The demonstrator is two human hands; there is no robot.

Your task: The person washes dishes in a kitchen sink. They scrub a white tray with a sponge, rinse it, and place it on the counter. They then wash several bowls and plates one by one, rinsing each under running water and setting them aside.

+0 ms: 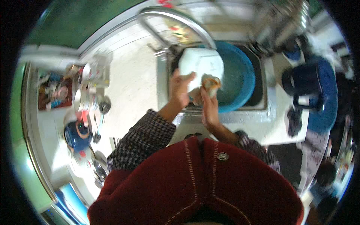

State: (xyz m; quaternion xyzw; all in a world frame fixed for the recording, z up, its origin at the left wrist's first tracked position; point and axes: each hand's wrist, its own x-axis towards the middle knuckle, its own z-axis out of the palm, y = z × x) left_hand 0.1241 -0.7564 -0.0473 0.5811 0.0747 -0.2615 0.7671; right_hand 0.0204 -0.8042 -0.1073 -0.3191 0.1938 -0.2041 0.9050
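A white plate (201,63) is tilted over the sink, with its underside apparently facing me. My left hand (181,88) grips it at the near left edge. In my right hand (208,99) is a crumpled cloth or sponge (211,83), white with orange, close against the plate's lower right part. A blue plastic basin (249,80) holding cloudy water stands in the steel sink (265,98), partly beneath the plate. The curved metal faucet (194,22) arches over the plate's far edge. Fingers under the plate are hidden.
On the right stand a dark pitcher (302,80) and a blue tub (323,118), with a dark cloth (294,122) nearby. At the left are a dark blue appliance (77,135), a ladle (104,107) and containers. Blurred metal kitchenware (272,31) stands behind the sink.
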